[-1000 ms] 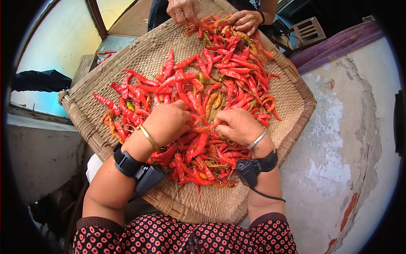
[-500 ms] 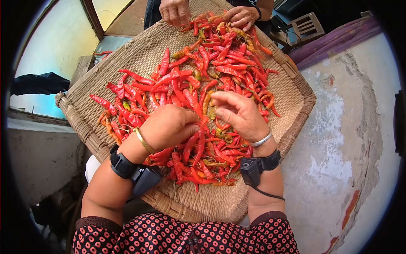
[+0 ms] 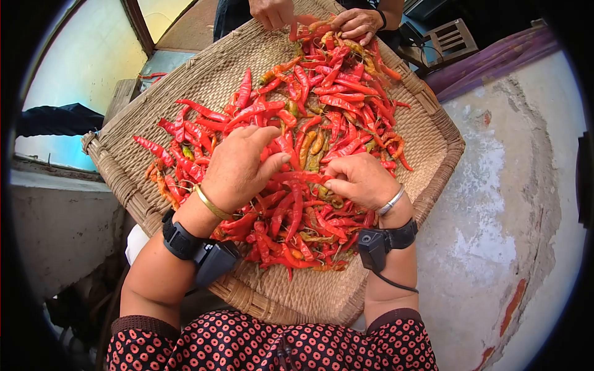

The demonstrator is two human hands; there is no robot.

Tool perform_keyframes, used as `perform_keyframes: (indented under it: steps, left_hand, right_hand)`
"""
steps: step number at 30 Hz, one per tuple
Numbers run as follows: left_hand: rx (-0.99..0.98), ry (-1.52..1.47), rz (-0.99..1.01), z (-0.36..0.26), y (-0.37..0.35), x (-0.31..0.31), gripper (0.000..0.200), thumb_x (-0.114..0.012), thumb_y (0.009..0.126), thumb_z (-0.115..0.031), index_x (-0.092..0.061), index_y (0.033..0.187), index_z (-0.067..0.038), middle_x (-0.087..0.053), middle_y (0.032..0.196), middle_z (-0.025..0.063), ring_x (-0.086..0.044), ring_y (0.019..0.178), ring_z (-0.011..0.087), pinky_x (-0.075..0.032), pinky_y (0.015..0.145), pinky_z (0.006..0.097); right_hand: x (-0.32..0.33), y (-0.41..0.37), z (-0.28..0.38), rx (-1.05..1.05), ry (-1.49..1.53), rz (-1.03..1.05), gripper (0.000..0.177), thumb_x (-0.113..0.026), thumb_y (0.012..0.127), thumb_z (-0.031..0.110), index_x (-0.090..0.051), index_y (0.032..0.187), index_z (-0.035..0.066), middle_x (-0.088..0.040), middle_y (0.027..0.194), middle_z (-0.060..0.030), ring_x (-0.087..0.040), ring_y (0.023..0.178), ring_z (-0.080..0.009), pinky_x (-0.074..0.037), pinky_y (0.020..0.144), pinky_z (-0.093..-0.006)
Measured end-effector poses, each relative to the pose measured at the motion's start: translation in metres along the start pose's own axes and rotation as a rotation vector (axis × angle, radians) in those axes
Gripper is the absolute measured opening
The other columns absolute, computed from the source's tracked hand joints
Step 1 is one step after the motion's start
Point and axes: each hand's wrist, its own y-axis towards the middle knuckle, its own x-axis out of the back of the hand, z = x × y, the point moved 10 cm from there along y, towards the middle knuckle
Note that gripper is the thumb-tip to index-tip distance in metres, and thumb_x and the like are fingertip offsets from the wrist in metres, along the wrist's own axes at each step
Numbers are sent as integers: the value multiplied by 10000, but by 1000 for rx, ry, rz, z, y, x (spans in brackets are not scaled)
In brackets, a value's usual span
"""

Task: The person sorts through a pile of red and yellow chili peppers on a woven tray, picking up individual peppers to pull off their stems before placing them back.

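A large heap of red chili peppers [image 3: 281, 213], with some yellowish and orange ones among them, lies in a woven basket tray [image 3: 272, 300]. My right hand [image 3: 365, 181] pinches one end of a red chili pepper [image 3: 302, 177], which points left above the heap. Over the left-centre of the pile, my left hand [image 3: 240, 166] has its thumb apart from its fingers. That thumb is close to the held chili's other end; whether it touches is hidden. Both wrists carry a bracelet and a strapped black device.
Across the tray, another person's two hands [image 3: 359, 25] work at the far chilies. A worn plaster wall [image 3: 482, 204] runs along the right. Behind stands a small wooden stool [image 3: 450, 40]. A bright window panel [image 3: 68, 80] is at the left.
My left hand has opened, moving up and slightly left from its pinch over the chilies. My right hand has lowered and closed on a chili. The other person's hand has shifted right.
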Motion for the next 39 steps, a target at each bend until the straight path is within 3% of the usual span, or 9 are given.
perform_keyframes:
  steps: [6,8,10,16,20,29,34,37,39]
  left_hand:
    - [57,85,28,6,-3,-5,250,-631,762,-183,-586,964,-44,-583,848,140,-580,791,314,-468,688,384]
    - [26,150,86,4,-3,-12,238,-633,754,-184,-592,947,-52,-582,830,137,-579,772,320,-469,676,388]
    - [37,216,257,10,-7,-30,210,-632,737,-175,-602,915,-68,-583,796,121,-584,741,315,-471,643,397]
    - [4,294,306,10,-11,-39,191,-627,718,-168,-617,895,-98,-586,768,107,-592,713,296,-477,615,390]
    - [65,341,329,19,-9,-38,198,-630,710,-159,-620,900,-105,-590,784,105,-594,718,296,-483,620,381]
    - [-105,104,271,-3,-11,-41,291,-654,699,-178,-606,975,-99,-590,813,104,-599,723,281,-492,625,376]
    - [-88,281,547,5,-20,-64,287,-663,694,-256,-629,939,-110,-579,832,82,-599,729,273,-492,625,373]
    - [-103,292,611,-1,-24,-65,256,-662,691,-273,-641,889,-113,-575,837,71,-597,730,265,-493,627,373]
    - [-121,297,614,-1,-26,-67,237,-657,693,-266,-644,873,-112,-573,830,69,-596,732,262,-493,627,372]
  right_hand:
    - [63,-23,-25,-41,871,-770,169,-608,801,39,-601,967,13,-555,700,24,-530,687,-34,-454,617,-188]
    - [55,-20,-32,-51,674,-741,240,-618,787,95,-580,1014,24,-585,698,-36,-573,670,-104,-475,634,-239]
    - [8,7,3,94,41,-196,323,-617,756,159,-563,1058,59,-612,757,-127,-609,718,-241,-488,687,-331]
    - [-66,18,27,141,-123,194,334,-577,701,103,-581,1034,122,-613,804,-156,-598,778,-333,-469,689,-413]
    - [-60,21,17,-72,-283,226,258,-540,734,103,-607,983,116,-627,834,-157,-601,813,-343,-471,714,-436]
    - [-8,0,39,162,234,81,202,-601,753,234,-637,842,56,-600,712,-138,-590,674,-286,-452,608,-354]
    - [-9,2,6,-17,13,119,193,-610,765,223,-632,800,34,-574,636,-119,-575,593,-223,-443,584,-327]
    - [27,-4,-17,-75,977,-395,183,-564,850,131,-602,957,-13,-576,694,-12,-527,612,-51,-447,572,-198]
    - [33,-4,-20,-76,958,-478,200,-572,847,144,-596,974,-8,-589,714,-26,-542,613,-71,-456,570,-210]
